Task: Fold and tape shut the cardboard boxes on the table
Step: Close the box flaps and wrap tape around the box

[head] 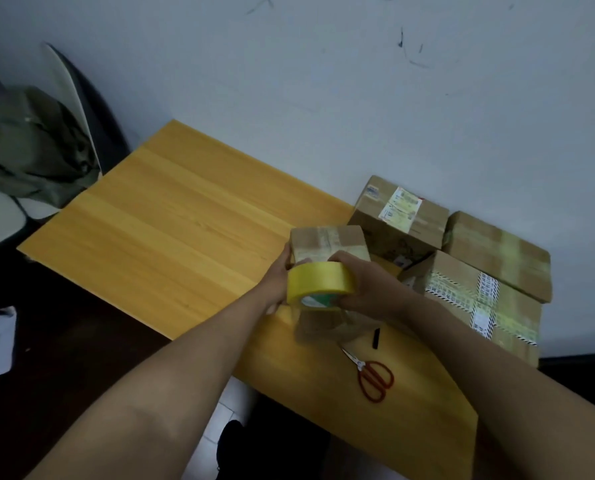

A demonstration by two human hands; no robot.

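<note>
**Box held over the table's right half, tape roll on it**

Box (329, 242), small and brown with tape already across its top, sits between both hands above the right half of the table (171, 216). The left hand (278, 276) presses the box's left side; how its fingers lie is hidden behind the roll. The right hand (362, 285) has its fingers curled over the yellow tape roll (318, 280), thumb at the lower rim, holding the roll against the box's near face.

The table is pale yellow wood, set against a scuffed grey-white wall (358, 81). Three more boxes crowd the right end: one with a white label (398, 216) by the wall, a plain taped one (497, 254) at the far right edge, and one with printed tape (476, 299) nearer, just beside the right forearm. Red scissors (372, 375) lie near the front edge, a small black object (375, 338) just beyond them.

The table's left and middle stretch is bare wood up to the left edge. Past that edge stands a white chair (81, 109) draped with olive cloth (29, 147). The floor below is dark.
</note>
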